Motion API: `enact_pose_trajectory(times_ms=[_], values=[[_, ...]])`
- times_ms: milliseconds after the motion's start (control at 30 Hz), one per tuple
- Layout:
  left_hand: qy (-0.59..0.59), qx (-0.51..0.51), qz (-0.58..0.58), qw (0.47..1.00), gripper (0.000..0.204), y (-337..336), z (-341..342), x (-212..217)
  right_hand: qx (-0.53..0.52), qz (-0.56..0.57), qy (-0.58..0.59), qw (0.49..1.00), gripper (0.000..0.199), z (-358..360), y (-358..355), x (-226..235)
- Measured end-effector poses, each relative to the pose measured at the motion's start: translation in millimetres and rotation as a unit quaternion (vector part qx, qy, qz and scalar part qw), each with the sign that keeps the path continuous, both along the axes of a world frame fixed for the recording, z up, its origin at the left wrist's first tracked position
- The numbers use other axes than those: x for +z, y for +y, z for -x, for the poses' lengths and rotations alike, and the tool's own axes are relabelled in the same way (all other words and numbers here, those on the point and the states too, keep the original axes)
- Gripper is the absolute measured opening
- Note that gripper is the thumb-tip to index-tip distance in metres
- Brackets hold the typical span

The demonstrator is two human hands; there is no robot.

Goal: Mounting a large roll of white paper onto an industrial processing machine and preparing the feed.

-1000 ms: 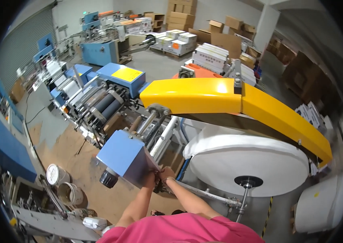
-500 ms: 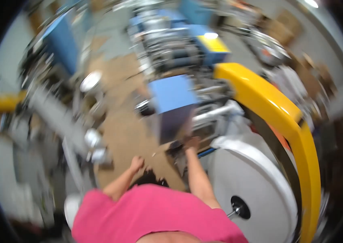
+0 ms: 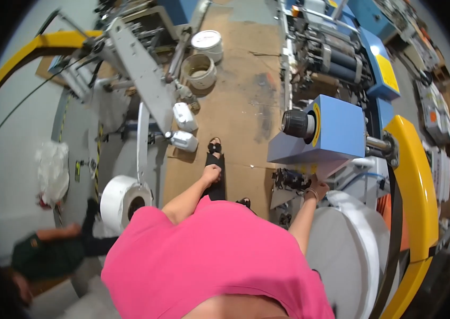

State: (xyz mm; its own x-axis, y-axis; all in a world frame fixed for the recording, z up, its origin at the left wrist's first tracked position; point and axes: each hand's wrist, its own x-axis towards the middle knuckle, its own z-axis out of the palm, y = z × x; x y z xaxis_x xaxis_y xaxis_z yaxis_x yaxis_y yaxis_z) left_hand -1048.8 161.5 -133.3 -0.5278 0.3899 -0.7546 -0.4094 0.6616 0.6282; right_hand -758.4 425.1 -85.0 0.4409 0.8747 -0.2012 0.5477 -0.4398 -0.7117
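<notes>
My left hand (image 3: 212,173) hangs above my dark trouser leg, fingers curled in and nothing visible in them. My right hand (image 3: 318,189), with a bracelet at the wrist, is at a dark mechanism (image 3: 293,179) under a blue machine housing (image 3: 336,125). Its fingers are partly hidden, so I cannot tell whether they grip a part there. A black knob (image 3: 298,123) sticks out of the housing's left side. Just right of my right forearm stands a large white roll (image 3: 342,255), beneath a curved yellow machine arm (image 3: 413,186).
Brown cardboard (image 3: 241,90) covers the walkway. Along its left lie a lidded white bucket (image 3: 207,44), an open bucket (image 3: 199,72), white jugs (image 3: 184,117) and a small white roll (image 3: 120,202). Rollers (image 3: 339,61) run along the right. A person in dark clothes (image 3: 49,255) is at lower left.
My view has turned left, so the machine and large roll sit further right. My right hand stays by the mechanism under the blue housing. A person now shows at lower left.
</notes>
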Motion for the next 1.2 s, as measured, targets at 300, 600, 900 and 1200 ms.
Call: enact_pose_trajectory(times_ms=[300,600,900,1200], values=[[0.061,-0.025,0.062,0.996,0.022,17,179,-43,0.484,-0.204,-0.025,0.850,0.027,123,76,-7],[0.076,0.134,0.061,0.986,0.017,38,309,-45,0.683,-0.103,0.046,0.721,0.023,399,163,-28],[-0.150,0.154,0.025,0.976,0.018,116,384,-76,0.516,0.011,0.034,0.856,0.020,352,190,-68],[-0.027,0.143,-0.034,0.989,0.022,258,480,-65,0.545,0.148,0.014,0.825,0.017,408,341,-111]])
